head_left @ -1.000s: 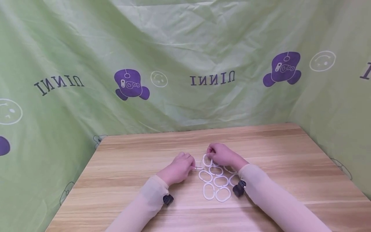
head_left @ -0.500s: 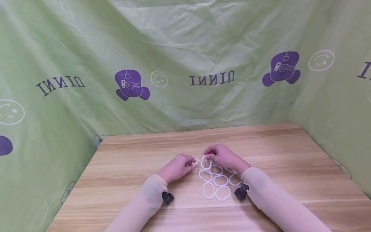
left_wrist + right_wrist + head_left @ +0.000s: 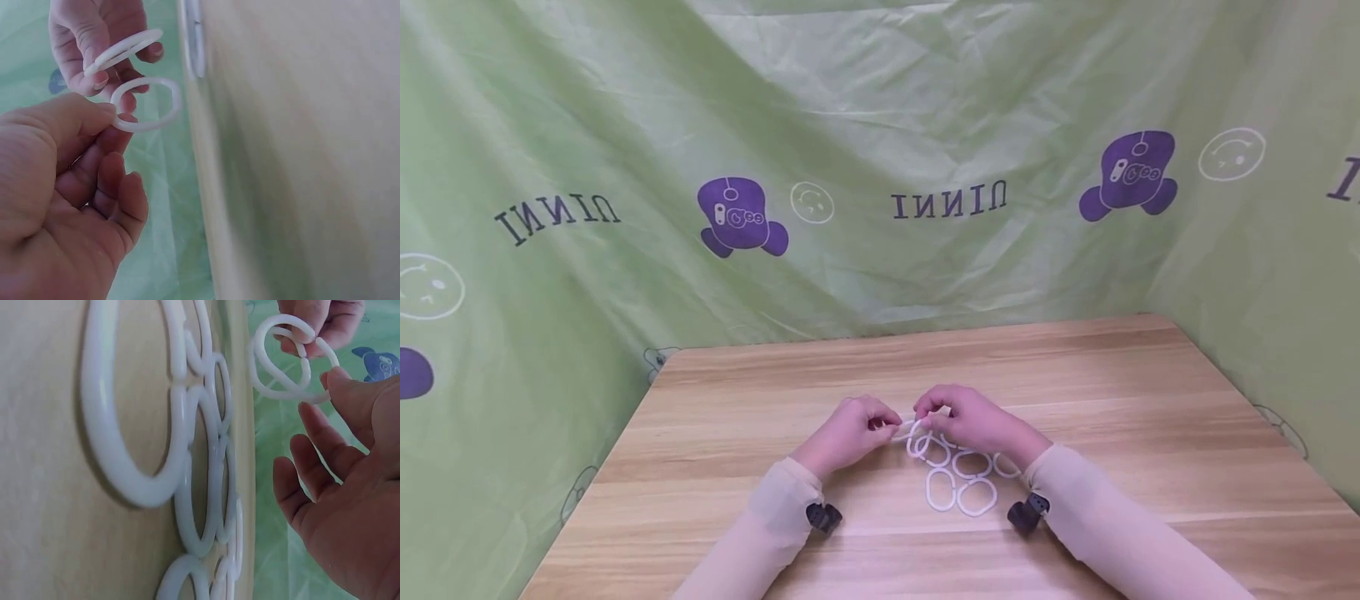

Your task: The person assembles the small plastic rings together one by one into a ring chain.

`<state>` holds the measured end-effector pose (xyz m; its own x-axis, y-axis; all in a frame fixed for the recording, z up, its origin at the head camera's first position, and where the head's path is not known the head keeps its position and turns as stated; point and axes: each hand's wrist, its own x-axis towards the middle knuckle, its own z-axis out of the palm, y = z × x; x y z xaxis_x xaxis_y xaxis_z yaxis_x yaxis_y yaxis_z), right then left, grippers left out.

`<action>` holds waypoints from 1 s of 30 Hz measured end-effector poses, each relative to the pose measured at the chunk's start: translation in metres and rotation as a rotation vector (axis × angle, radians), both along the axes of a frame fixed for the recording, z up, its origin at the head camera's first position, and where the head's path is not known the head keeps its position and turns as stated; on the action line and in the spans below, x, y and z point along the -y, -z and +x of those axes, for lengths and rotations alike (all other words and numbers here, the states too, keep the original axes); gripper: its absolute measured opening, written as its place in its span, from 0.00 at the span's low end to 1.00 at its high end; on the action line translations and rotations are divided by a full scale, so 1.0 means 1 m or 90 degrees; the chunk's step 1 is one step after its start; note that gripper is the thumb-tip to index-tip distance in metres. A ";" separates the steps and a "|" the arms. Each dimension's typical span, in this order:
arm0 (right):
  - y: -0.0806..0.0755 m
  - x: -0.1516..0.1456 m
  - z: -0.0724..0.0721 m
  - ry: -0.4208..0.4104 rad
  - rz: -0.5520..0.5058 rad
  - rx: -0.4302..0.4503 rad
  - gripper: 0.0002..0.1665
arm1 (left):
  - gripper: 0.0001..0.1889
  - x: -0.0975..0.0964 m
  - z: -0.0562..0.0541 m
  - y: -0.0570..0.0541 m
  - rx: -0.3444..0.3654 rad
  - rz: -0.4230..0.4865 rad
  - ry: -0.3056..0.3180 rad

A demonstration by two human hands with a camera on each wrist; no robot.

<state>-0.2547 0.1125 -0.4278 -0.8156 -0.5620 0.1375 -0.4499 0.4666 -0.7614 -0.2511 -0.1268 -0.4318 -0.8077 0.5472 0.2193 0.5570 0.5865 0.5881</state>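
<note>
My left hand (image 3: 848,435) pinches a white oval plastic curtain ring (image 3: 177,103) between thumb and forefinger. My right hand (image 3: 976,423) holds a second white ring (image 3: 132,45) by its edge, its other fingers spread loosely in the right wrist view. Small gaps show in the loops there. The two held rings overlap in the right wrist view, close together between the fingertips. Below and nearer the body, several matching rings lie flat on the table in a cluster, among them one round-looking ring (image 3: 974,514) and one upright oval ring (image 3: 928,492). My right hand hides part of the cluster.
The wood-grain table (image 3: 730,400) reaches back to a green cloth backdrop (image 3: 850,275) printed with purple figures. A small black camera (image 3: 824,517) sits at the left wrist and another black camera (image 3: 1026,512) at the right.
My right hand has moved left and slightly nearer, bringing its ring over to the left hand's ring. My left hand has turned its ring and shifted slightly left.
</note>
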 end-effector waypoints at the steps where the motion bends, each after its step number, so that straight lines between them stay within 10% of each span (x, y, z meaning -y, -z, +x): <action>1: -0.001 0.001 0.002 -0.010 -0.005 -0.006 0.05 | 0.05 0.000 0.001 -0.001 -0.004 0.013 0.005; 30: -0.011 0.003 0.018 0.069 -0.131 0.022 0.06 | 0.05 0.008 0.011 -0.016 -0.014 0.100 -0.006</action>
<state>-0.2367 0.1094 -0.4165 -0.8761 -0.4333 0.2112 -0.3775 0.3443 -0.8596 -0.2401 -0.1350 -0.4157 -0.8069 0.4968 0.3195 0.5655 0.4936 0.6607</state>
